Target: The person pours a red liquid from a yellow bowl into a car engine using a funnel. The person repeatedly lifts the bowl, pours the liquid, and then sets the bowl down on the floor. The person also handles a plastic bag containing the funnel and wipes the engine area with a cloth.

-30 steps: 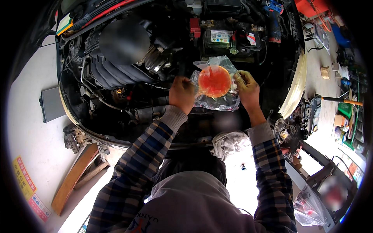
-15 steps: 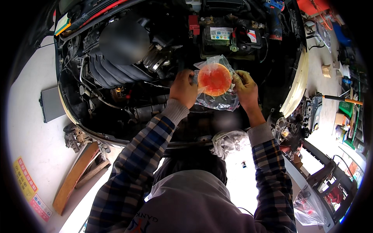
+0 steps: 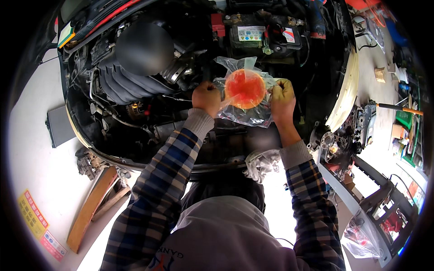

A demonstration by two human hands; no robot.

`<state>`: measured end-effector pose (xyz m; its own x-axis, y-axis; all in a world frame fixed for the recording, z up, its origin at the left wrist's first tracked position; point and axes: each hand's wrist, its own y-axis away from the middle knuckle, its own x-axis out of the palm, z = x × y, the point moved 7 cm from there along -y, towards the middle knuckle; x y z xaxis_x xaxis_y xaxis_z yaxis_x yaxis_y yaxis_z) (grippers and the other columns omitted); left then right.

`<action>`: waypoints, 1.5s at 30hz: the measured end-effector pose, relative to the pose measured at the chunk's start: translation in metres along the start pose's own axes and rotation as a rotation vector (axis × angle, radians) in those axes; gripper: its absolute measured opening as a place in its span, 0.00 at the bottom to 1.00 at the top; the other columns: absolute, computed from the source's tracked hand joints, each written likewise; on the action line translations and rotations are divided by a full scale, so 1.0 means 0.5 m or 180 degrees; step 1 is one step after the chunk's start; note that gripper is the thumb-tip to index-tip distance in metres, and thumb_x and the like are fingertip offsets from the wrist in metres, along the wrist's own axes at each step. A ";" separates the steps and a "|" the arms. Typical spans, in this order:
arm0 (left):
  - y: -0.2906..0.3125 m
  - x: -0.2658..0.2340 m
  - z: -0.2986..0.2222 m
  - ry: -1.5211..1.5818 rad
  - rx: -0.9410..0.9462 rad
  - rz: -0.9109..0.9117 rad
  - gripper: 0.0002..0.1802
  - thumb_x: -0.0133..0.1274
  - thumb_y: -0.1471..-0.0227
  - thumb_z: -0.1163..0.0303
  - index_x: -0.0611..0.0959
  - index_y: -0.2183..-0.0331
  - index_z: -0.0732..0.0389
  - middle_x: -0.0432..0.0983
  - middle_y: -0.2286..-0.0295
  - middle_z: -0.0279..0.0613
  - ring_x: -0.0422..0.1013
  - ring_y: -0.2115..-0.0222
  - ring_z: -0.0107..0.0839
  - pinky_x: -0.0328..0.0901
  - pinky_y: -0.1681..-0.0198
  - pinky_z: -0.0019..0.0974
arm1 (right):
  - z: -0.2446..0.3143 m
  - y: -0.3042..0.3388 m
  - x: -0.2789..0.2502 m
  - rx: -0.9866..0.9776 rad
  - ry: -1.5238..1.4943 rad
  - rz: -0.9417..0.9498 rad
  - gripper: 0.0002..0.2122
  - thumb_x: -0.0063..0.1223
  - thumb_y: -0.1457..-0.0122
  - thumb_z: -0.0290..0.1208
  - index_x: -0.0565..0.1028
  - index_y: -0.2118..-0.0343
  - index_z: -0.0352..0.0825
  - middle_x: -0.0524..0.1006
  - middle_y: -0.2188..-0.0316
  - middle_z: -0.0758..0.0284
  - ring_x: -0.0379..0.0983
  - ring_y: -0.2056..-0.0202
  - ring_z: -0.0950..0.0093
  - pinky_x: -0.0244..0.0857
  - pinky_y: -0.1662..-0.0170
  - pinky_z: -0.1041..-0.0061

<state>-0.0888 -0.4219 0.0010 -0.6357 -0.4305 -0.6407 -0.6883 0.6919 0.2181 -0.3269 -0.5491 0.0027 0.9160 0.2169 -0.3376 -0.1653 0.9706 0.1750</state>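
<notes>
Over the open engine bay, both my hands hold a clear plastic bag (image 3: pixel 244 118) by its opposite sides. Inside the bag lies a round, flat, red-orange disc (image 3: pixel 245 89) with a paler rim; its exact kind does not show. My left hand (image 3: pixel 206 99) is closed in a fist on the bag's left edge, beside the disc. My right hand (image 3: pixel 283 102) pinches the right edge, fingers curled, and the plastic is stretched between the two. Just beyond the bag sits a black car battery (image 3: pixel 289 45) with a red terminal cover.
A black ribbed intake manifold (image 3: pixel 129 86) lies to the left in the bay. A cordless power tool (image 3: pixel 318 25) stands right of the battery. A grey-white rag (image 3: pixel 262 165) hangs on the front edge. At right are a metal frame (image 3: pixel 379 203) and a crowded shelf.
My hands have spread slightly apart, pulling the bag tauter, and my right-hand fingers have curled in more. The engine bay has shifted a little within the view.
</notes>
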 end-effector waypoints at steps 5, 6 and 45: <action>0.005 0.007 -0.023 0.0140 -0.0054 0.0312 0.13 0.49 0.56 0.77 0.81 0.65 0.62 0.78 0.72 0.52 0.76 0.70 0.44 0.68 0.66 0.39 | 0.031 0.008 0.002 -0.0202 -0.0113 -0.0056 0.12 0.41 0.43 0.24 0.76 0.60 0.30 0.77 0.74 0.69 0.67 0.77 0.84 0.63 0.72 0.82; 0.007 0.008 -0.037 0.0115 -0.0014 0.0400 0.14 0.48 0.56 0.78 0.81 0.64 0.62 0.78 0.71 0.51 0.76 0.69 0.44 0.68 0.66 0.39 | 0.024 0.006 0.002 -0.0255 -0.0052 -0.0045 0.12 0.41 0.43 0.24 0.77 0.60 0.31 0.77 0.74 0.69 0.68 0.77 0.84 0.63 0.72 0.82; -0.008 -0.018 -0.004 0.0662 -0.0035 -0.0426 0.10 0.58 0.53 0.70 0.75 0.72 0.65 0.75 0.79 0.40 0.73 0.78 0.34 0.67 0.72 0.36 | -0.016 0.011 0.007 0.0327 -0.1041 -0.0117 0.07 0.48 0.37 0.26 0.77 0.62 0.32 0.74 0.77 0.73 0.64 0.81 0.87 0.60 0.80 0.85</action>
<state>-0.0809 -0.4220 0.0076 -0.5960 -0.6288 -0.4993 -0.7743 0.6147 0.1501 -0.3275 -0.5421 -0.0049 0.9921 0.1208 -0.0338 -0.1076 0.9580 0.2659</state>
